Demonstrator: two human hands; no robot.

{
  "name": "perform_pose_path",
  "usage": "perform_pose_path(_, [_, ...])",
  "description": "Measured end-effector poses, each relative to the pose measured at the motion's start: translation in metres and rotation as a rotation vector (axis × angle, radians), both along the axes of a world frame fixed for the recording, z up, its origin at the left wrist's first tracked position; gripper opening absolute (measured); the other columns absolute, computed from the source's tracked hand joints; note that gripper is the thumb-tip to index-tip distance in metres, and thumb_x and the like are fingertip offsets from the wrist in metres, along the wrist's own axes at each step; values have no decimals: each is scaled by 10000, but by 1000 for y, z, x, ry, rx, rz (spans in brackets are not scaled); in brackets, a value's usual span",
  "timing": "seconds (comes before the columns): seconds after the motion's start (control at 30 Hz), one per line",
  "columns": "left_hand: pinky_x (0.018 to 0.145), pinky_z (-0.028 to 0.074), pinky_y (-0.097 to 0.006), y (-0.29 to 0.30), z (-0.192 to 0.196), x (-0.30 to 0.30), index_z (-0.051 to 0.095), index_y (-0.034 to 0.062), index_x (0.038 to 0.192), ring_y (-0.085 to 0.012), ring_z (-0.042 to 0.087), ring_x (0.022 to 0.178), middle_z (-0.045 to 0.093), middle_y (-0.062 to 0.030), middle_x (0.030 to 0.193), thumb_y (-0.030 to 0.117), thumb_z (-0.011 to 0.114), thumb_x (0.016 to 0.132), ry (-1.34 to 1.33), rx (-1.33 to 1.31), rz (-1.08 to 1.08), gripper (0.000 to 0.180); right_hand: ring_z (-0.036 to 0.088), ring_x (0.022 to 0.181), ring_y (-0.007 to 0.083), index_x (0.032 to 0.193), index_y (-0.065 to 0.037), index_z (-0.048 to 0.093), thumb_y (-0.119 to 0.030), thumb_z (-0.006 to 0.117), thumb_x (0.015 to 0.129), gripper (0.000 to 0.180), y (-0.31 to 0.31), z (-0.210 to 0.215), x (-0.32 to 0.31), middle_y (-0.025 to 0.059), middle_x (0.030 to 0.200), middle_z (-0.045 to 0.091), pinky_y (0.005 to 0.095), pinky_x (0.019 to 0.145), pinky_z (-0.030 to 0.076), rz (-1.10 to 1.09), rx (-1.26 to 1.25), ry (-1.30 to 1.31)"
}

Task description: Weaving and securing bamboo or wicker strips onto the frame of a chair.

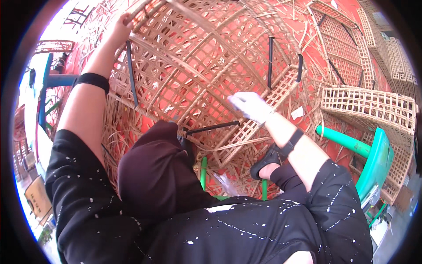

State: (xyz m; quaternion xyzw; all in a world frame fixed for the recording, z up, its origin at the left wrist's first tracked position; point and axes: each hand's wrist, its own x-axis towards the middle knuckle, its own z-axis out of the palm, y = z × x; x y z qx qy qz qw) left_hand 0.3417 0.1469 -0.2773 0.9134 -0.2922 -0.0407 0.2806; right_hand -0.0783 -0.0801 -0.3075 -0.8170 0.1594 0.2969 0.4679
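Woven frame: a large dome-shaped bamboo lattice basket (198, 66) fills the middle of the view, its open weave showing the red floor (347, 26) through it; whether anything lies inside cannot be told.
Smaller lattice pieces: a boxy woven panel (369, 110) sits at right, well apart from the dome, and a flat hexagonal one (343, 48) lies beyond it.
Green stool: a stool (373, 163) stands at lower right.
Left hand: the left hand (121, 28) is clamped on the dome's upper rim.
Right hand: the right hand (250, 105), in a white glove, rests on the dome's lower lattice, fingers together.
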Motion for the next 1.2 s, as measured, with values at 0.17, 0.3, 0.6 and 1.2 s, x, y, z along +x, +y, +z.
perform_pose_path(0.17, [901,409,-393,53,-57,-55,405,124,1268,-339,512,1058,535,-196,1140,264,617,757,-32,502,-101,571,571,838,325,843,-59,606,-424,414,877,414,-19,2,-24,141,845,614,395,757,437,53,-213,-152])
perform_pose_path(0.3, [950,380,-383,63,-59,-87,378,92,1289,-334,483,1102,495,-200,1203,270,624,736,129,615,-88,631,603,570,212,754,-38,604,-385,379,882,433,-36,1,-52,114,612,599,343,568,470,214,-43,247])
perform_pose_path(0.6, [990,344,-386,139,-115,-69,289,93,1335,-305,386,1208,409,-181,1293,327,663,722,79,732,248,755,564,840,285,1126,38,504,-464,614,776,621,-31,-90,-141,161,987,573,350,756,452,-399,-5,410])
perform_pose_path(1.2, [780,471,-362,99,-94,-95,635,42,936,-282,615,857,641,-158,887,409,685,675,312,797,65,453,607,636,207,870,90,567,-165,672,694,327,-156,-58,-91,137,799,628,344,605,495,-774,-411,197])
